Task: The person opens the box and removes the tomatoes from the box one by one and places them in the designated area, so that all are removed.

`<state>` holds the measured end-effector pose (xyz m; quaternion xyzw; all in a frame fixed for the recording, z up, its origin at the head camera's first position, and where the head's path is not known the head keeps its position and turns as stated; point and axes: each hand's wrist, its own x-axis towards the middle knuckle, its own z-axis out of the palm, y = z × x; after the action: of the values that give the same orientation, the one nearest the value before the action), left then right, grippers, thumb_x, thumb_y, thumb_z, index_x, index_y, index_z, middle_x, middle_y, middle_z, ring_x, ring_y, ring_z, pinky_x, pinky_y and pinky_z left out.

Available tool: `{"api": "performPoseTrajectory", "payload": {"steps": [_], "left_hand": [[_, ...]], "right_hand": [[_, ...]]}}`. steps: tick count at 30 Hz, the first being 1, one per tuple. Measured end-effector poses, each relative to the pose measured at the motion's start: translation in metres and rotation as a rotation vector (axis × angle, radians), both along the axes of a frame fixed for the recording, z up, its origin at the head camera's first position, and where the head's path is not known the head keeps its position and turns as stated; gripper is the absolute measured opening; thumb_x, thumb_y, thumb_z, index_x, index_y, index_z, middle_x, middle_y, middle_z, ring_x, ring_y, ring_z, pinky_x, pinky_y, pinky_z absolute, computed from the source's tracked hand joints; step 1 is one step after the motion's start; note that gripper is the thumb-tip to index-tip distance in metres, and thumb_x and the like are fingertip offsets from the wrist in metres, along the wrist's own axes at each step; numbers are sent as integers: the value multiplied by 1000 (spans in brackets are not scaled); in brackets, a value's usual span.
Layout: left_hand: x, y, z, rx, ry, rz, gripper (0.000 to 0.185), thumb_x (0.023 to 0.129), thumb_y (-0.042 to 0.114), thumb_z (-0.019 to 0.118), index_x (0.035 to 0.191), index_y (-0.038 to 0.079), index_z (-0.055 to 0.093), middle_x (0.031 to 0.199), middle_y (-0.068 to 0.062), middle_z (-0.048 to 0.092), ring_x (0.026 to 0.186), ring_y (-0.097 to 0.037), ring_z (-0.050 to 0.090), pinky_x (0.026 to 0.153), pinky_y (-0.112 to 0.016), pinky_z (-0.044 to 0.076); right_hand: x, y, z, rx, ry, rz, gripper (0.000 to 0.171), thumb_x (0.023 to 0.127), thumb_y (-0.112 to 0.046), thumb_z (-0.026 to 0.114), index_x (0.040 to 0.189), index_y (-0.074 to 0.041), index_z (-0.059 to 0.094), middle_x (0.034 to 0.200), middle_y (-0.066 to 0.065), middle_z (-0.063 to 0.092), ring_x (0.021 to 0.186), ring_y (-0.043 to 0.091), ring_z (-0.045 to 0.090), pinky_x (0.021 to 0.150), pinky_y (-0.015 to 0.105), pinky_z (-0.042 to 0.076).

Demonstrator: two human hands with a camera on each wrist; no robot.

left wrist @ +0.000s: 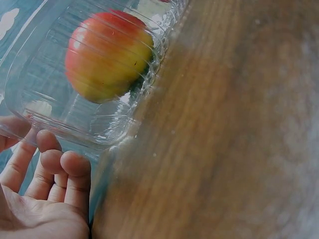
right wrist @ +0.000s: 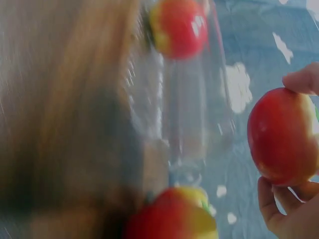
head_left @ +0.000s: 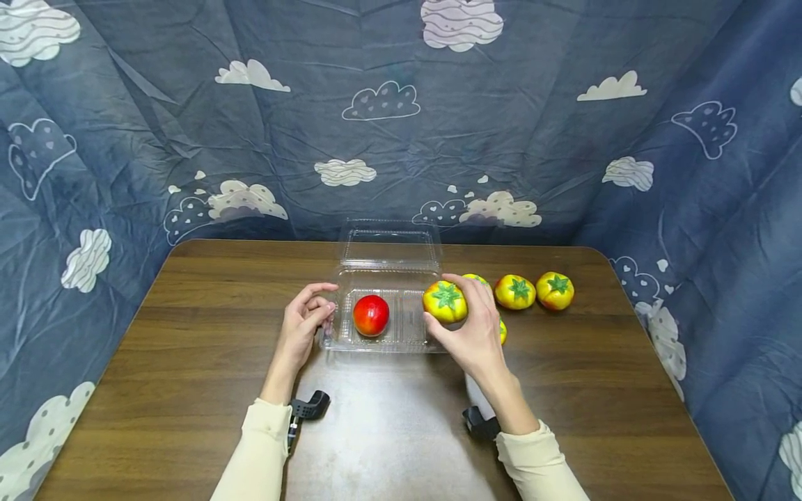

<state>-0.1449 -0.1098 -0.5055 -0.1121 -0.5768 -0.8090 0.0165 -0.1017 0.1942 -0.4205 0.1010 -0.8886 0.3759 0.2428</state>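
Note:
A clear plastic clamshell container (head_left: pixel 410 325) lies on the table with its lid (head_left: pixel 391 245) raised at the back. One red persimmon-like fruit (head_left: pixel 371 315) sits in its left part, showing red and yellow through the plastic wall in the left wrist view. At the container's left edge, my left hand (head_left: pixel 302 325) pinches the rim between thumb and fingers. My right hand (head_left: pixel 473 335) grips another persimmon (head_left: pixel 444 302), yellow with a green star-shaped leaf on top, above the container's right end. Its red underside (right wrist: pixel 280 139) shows in the right wrist view.
Two yellow persimmons, one nearer (head_left: pixel 516 291) and one farther right (head_left: pixel 555 291), lie on the wooden table (head_left: pixel 601 390). Two more, at the back (head_left: pixel 477 277) and front (head_left: pixel 503 332), are partly hidden by my right hand. A cloud-patterned curtain (head_left: pixel 376 146) hangs behind.

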Motion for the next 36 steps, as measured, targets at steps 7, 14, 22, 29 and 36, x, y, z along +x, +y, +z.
{"api": "performPoseTrajectory", "payload": {"steps": [7, 14, 22, 29, 36], "left_hand": [[1, 0, 1, -2, -2, -1, 36, 92, -7, 59, 127, -13, 51, 74, -9, 56, 60, -16, 49, 48, -21, 44], [0, -1, 2, 1, -3, 5, 36, 92, -6, 60, 127, -13, 52, 74, -10, 56, 59, -18, 48, 49, -21, 45], [0, 1, 0, -2, 0, 6, 35, 92, -9, 58, 126, -13, 52, 73, -11, 55, 58, -17, 47, 48, -21, 44], [1, 1, 0, -15, -18, 11, 35, 92, -7, 59, 126, -11, 53, 74, -11, 55, 59, -19, 46, 49, -21, 43], [1, 1, 1, -24, -10, 10, 35, 92, -7, 59, 126, -12, 53, 74, -10, 56, 59, -21, 46, 49, -22, 44]], "right_hand": [[-1, 27, 3, 3, -16, -81, 65, 69, -30, 87, 128, -18, 61, 116, 4, 61, 103, 22, 56, 85, 41, 44], [2, 48, 2, 14, -51, -106, 66, 68, -29, 87, 128, -16, 61, 115, 6, 60, 104, 24, 57, 88, 41, 45], [6, 76, -2, 30, -65, -138, 63, 70, -22, 86, 127, -13, 60, 119, 7, 60, 108, 26, 57, 92, 43, 45], [10, 97, -6, 66, -115, -179, 65, 73, -21, 84, 131, -12, 57, 117, 10, 59, 106, 29, 56, 92, 47, 45], [10, 114, -6, 86, -185, -249, 64, 74, -20, 80, 131, -5, 54, 121, 18, 57, 107, 35, 54, 92, 55, 44]]}}
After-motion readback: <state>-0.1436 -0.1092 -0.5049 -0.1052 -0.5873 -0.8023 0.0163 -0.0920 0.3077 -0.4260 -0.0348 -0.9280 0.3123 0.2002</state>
